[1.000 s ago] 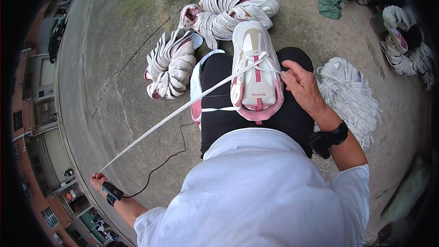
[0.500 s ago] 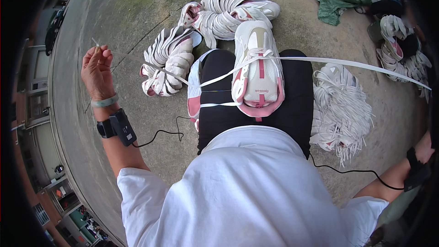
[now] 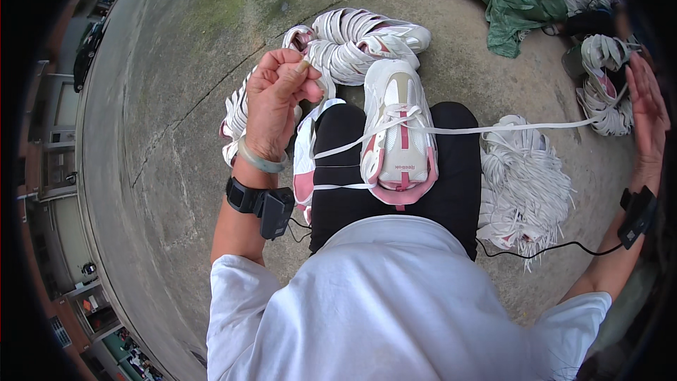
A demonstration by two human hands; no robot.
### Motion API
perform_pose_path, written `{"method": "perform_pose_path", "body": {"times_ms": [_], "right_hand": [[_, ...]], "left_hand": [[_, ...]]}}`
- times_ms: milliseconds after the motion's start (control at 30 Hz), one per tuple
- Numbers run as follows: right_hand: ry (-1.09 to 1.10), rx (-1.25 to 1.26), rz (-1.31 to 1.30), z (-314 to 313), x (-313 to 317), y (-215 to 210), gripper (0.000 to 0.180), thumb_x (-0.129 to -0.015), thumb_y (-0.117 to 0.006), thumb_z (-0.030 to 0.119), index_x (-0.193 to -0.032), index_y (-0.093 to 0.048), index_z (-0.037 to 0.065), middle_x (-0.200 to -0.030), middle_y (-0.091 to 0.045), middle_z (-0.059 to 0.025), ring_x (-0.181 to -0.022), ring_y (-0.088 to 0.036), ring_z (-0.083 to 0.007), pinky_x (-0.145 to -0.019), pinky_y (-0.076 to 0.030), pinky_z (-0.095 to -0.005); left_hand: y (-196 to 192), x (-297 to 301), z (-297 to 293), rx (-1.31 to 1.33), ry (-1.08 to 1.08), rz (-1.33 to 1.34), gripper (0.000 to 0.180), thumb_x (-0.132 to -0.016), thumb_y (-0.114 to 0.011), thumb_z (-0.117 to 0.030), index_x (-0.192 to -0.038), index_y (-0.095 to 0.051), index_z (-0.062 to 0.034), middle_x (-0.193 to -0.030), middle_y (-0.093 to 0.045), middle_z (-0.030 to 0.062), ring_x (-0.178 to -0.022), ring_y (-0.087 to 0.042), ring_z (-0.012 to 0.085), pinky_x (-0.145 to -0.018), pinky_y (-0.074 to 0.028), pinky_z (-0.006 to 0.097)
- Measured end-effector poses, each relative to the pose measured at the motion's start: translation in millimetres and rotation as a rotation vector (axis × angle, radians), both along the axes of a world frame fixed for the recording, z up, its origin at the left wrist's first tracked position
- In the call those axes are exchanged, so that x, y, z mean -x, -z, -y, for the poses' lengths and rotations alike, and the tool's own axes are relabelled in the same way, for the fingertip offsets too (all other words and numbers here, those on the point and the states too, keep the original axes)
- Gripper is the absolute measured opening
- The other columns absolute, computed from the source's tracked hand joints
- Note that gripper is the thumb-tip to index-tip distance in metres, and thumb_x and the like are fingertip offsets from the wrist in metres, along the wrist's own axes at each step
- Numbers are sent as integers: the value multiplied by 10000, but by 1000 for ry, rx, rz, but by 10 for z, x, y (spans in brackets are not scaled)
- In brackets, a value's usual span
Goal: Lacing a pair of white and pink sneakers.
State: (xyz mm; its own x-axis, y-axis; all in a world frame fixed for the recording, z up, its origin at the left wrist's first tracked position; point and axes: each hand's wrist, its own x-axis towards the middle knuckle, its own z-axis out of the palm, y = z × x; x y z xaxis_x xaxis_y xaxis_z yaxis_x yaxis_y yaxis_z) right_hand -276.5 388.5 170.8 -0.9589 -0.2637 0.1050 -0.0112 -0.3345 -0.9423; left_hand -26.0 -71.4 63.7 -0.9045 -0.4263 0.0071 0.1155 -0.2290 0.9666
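"Shoe (image 3: 400, 142) position, and state of your hands?"

"White-and-pink, set on your black-trousered thighs (image 3: 458, 169), toe pointing away from you. Your left hand (image 3: 273, 99) is raised and curled, thumb against forefinger; cannot tell whether any lace sits in that pinch. Your right hand (image 3: 647, 109), well out to the side, holds its fingers straight; contact with the lace (image 3: 508, 128) is unclear."

"Expected handling?"

"Light, by my estimate, and soft: the mesh should give when you press it, the toe end rather less. The lace looks flat and limp, likely prone to twisting and slightly slick. Nothing appears fragile."

"Best hold?"

"For the lace, pinch it flat near an end, thumb to forefinger. To steady the shoe, cup the pink heel collar (image 3: 400, 197), which faces you. Keep the lace clear of the heap of white strands (image 3: 525, 187) beside your right thigh; snagging seems possible."
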Motion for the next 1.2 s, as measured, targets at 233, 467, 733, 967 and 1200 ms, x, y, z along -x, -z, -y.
{"method": "perform_pose_path", "body": {"times_ms": [233, 467, 733, 967, 1200], "right_hand": [[-574, -232, 109, 2158, -1220, 1317, 202, -891, -554, 154, -1003, -574, -12, -809, -629, -50, -661, -611, -88, -615, -489, -195], [-367, -393, -421, 2587, -1401, 1598, 170, -861, -555, 122, -894, -618, -33, -762, -578, -84, -719, -562, -157, -640, -446, -270], [-472, -304, -165, 2616, -1430, 1586, 175, -865, -540, 119, -869, -626, -33, -769, -567, -77, -733, -551, -127, -647, -438, -256], [-546, -252, -56, 2598, -1465, 1567, 200, -875, -534, 141, -826, -627, -29, -717, -545, -40, -681, -535, -96, -609, -426, -245], [-556, -237, -121, 2602, -1508, 1545, 188, -878, -544, 128, -820, -631, -28, -700, -544, -26, -658, -529, -74, -589, -424, -230]], "left_hand": [[185, 112, -429, -166, 156, 46, 140, -879, -519, -56, -1008, -471, -32, -821, -622, 118, -624, -611, 144, -593, -507, 238], [287, 219, -586, -321, 221, 119, 139, -881, -516, -44, -988, -429, -26, -767, -623, 114, -552, -604, 154, -503, -506, 246], [351, 270, -641, -418, 254, 121, 165, -859, -526, -32, -1002, -447, -18, -764, -625, 126, -527, -596, 150, -473, -492, 221], [298, 214, -666, -508, 207, 150, 145, -852, -530, -28, -981, -466, -11, -739, -626, 122, -499, -588, 129, -448, -496, 214], [332, 171, -636, -532, 213, 163, 137, -855, -527, -30, -981, -479, -6, -727, -627, 114, -481, -582, 111, -438, -490, 200]]}}
